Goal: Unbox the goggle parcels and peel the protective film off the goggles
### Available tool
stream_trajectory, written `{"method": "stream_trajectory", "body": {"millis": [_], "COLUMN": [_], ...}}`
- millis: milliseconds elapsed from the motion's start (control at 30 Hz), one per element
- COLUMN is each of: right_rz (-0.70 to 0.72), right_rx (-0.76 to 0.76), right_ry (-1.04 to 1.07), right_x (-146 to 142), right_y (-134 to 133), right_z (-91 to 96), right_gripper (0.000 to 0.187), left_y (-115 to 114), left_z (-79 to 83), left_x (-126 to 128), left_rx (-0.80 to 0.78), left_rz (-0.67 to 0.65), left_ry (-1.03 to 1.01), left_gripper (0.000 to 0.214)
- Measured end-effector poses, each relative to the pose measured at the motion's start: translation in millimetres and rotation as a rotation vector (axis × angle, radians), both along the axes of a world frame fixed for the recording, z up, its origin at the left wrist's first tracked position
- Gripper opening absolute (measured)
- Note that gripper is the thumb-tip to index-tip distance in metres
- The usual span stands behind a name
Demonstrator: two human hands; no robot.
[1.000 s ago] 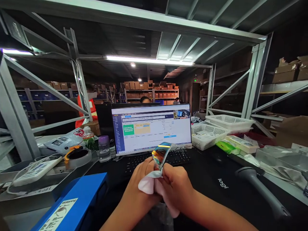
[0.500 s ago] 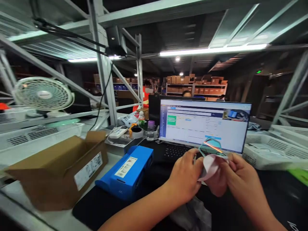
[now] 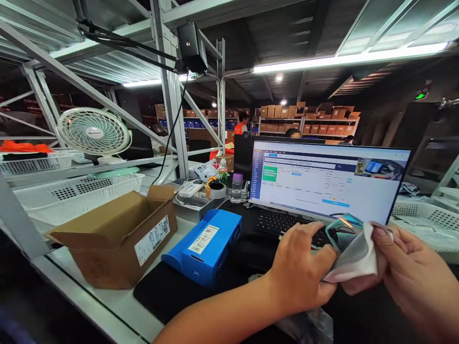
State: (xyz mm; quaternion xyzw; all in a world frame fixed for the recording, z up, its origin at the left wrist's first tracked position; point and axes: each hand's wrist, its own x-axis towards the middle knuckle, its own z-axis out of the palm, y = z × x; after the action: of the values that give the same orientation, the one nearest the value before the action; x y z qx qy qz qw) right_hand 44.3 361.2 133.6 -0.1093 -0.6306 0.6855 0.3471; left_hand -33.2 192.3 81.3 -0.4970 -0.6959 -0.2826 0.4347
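A shiny blue-green mirrored lens, apparently of a pair of sunglasses (image 3: 346,228), is held up in front of the monitor, with an orange streak of light reflected on it. My left hand (image 3: 304,263) grips the sunglasses' left side between thumb and fingers, its index finger stretched toward the lens. A pale pink and white cloth (image 3: 353,265) hangs around the lower and right part of the lens. My right hand (image 3: 412,267) pinches this cloth near the lens's right end. The cloth hides the rest of the sunglasses. Below my left forearm lies a clear plastic bag (image 3: 319,325).
A blue box (image 3: 211,248) and an open cardboard carton (image 3: 118,243) stand to the left. Behind are a keyboard (image 3: 272,222), monitor (image 3: 304,177), tape roll (image 3: 217,189) and purple-capped bottle (image 3: 236,188). White baskets (image 3: 426,215) flank the desk; a fan (image 3: 95,133) stands left.
The view has shifted, so the desk items appear farther right. Both hands have come closer with the sunglasses and cloth. More of the mirrored lens and the cloth's white side now show.
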Motion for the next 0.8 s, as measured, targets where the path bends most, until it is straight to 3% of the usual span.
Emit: {"method": "stream_trajectory", "body": {"millis": [67,167,233,367,433,600,800], "right_rz": [0.162,0.137,0.079,-0.013,-0.027,0.105,0.131], "right_rx": [-0.172,-0.265,-0.23,-0.052,-0.041,-0.408,-0.572], "right_ry": [-0.055,0.056,0.147,0.122,0.121,0.258,0.318], "right_x": [-4.9,-10.5,-10.8,-6.1,-5.0,-9.3,-12.1], "right_y": [-6.1,-26.4,-42.6,-63.2,-63.2,-39.6,-18.0], "right_z": [-3.4,-20.7,-36.6,-55.5,-51.7,-19.8,1.7], "right_gripper": [0.04,0.04,0.036,0.059,0.062,0.056,0.042], "left_y": [0.5,0.0,-1.5,-2.9,-1.1,3.7,-2.1], "left_z": [-1.0,-0.7,1.5,6.3,7.2,10.7,23.9], "left_x": [-0.6,-3.7,-5.7,-6.8,-6.3,-8.3,-17.2], "left_rx": [0.036,0.097,0.141,0.226,0.225,0.083,-0.053], "left_rz": [0.026,0.069,0.07,0.06,0.052,0.041,-0.044], "left_ry": [0.071,0.145,0.162,0.175,0.168,0.22,0.293], "left_gripper": [0.034,0.026,0.021,0.017,0.015,0.019,0.021]}}
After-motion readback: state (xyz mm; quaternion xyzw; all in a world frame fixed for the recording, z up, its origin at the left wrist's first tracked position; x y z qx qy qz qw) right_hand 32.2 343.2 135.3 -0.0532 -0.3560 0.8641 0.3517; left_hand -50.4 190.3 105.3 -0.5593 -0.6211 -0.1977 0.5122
